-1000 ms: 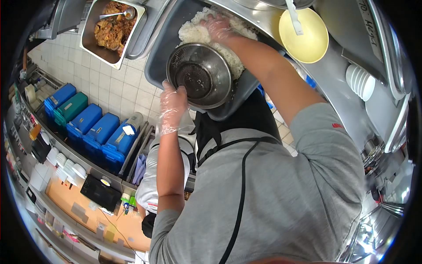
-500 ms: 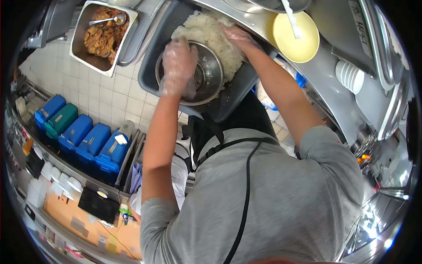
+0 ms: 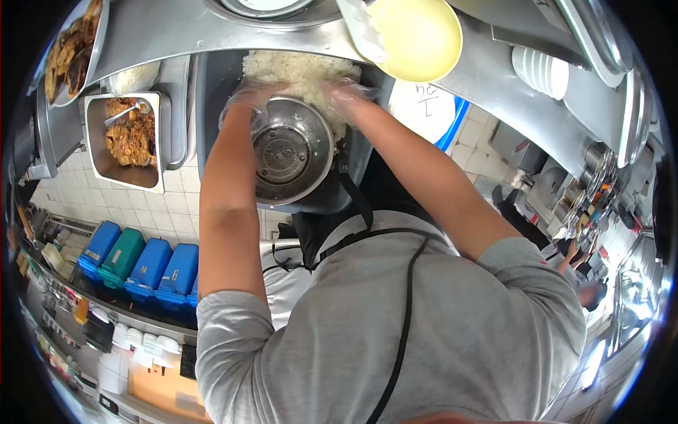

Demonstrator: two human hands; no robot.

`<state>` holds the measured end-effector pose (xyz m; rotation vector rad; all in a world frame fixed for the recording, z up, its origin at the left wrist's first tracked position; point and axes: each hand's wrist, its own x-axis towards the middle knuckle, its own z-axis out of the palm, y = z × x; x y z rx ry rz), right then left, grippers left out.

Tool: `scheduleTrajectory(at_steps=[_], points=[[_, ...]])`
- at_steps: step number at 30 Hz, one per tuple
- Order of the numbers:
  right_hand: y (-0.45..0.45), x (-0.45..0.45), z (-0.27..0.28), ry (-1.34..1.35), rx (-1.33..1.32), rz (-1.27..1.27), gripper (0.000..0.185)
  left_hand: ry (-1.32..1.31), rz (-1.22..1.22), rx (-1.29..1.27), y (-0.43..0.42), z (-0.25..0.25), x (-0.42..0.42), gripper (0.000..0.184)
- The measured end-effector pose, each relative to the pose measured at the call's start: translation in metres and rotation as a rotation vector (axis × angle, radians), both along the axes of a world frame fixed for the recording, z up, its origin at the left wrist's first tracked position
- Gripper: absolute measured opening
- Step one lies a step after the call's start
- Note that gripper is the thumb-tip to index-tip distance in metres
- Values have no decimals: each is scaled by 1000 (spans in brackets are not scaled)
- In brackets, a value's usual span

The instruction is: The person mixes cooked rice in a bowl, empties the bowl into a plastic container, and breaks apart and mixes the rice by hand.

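Note:
Cooked white rice (image 3: 300,68) fills the far part of a grey plastic tub (image 3: 211,134). A round metal bowl (image 3: 282,157) stands in the near part of the tub, with a little residue on its bottom. My left hand (image 3: 256,93), in a clear plastic glove, is at the left side of the rice, just beyond the bowl's rim. From the right, my right hand (image 3: 345,95), gloved too, reaches into the rice. The fingers of both hands are blurred and partly hidden by glove and rice.
A steel counter (image 3: 176,37) runs beyond the tub, holding a yellow bowl (image 3: 420,42) and stacked white bowls (image 3: 540,71). To the left is a steel pan of cooked food (image 3: 131,138) with a ladle. A white lid (image 3: 422,113) lies right of the tub; blue bins (image 3: 148,265) stand lower left.
My left hand has left the metal bowl and moved onto the rice. My right hand remains at the rice, now lower and closer to the left hand. The camera view has shifted.

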<state>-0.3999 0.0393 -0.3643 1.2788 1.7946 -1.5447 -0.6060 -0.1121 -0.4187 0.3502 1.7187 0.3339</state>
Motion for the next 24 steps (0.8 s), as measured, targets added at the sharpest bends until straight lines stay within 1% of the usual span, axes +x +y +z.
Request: scheduleTrajectory(at_steps=[1, 2, 3, 4, 5, 6, 7, 8, 9, 10, 12, 13, 14, 15, 16, 17, 18, 19, 20, 22, 23, 24], points=[[5, 2, -41, 71, -209, -49, 80, -156, -65, 12, -2, -6, -1, 105], [2, 6, -79, 76, -209, -60, 80, -152, -75, 11, 1, 1, 0, 105], [-5, 10, -111, 103, -207, -78, 84, -132, 86, -25, 1, 14, 8, 100], [-8, 2, -119, 84, -210, -129, 86, -114, 251, -62, 1, 20, 12, 95], [-11, -7, -126, 66, -212, -180, 89, -113, 248, -64, 4, 13, 10, 95], [-14, -15, -133, 50, -213, -232, 92, -142, 285, 20, 8, 5, 8, 90], [-10, -29, -113, -5, -359, -372, 92, -174, 323, 102, 11, -4, 7, 86], [-11, -33, -114, -64, -503, -511, 93, -179, 324, 98, 16, -2, 10, 86], [-17, -31, -120, 65, -536, -615, 92, -355, 558, 86, 24, -1, 13, 82], [-14, -34, -125, 62, -533, -610, 92, -529, 792, 79, 32, -1, 12, 79], [-10, -40, -129, 362, -578, -663, 80, -433, 818, 233, 26, -58, 9, 75], [-9, -41, -108, 359, -581, -658, 80, -435, 849, 252, 32, -34, 16, 65], [-4, -44, -63, 370, -412, -527, 73, -436, 879, 269, 38, -7, 20, 55], [-1, -47, -30, 378, -245, -395, 66, -449, 810, 210, 45, 15, 18, 54], [-1, -46, -23, 375, -250, -395, 66, -449, 813, 205, 46, 23, 20, 54], [-1, -46, -16, 371, -209, -323, 65, -356, 675, 246, 46, 29, 21, 57], [1, -49, -11, 276, -143, -250, 65, -262, 537, 287, 45, 32, 22, 59], [3, -51, -10, 181, -83, -174, 66, -175, 501, 276, 50, 29, 23, 53], [2, -52, -13, 180, -89, -175, 66, -174, 502, 270, 51, 29, 25, 53], [0, -58, -20, 115, 146, -1, 59, 147, 414, 303, 61, 29, 31, 48], [0, -58, -32, 134, 176, -10, 58, 99, 545, 409, 63, 20, 36, 46], [1, -58, -44, 154, 207, -19, 58, 99, 545, 408, 64, 11, 36, 46]])
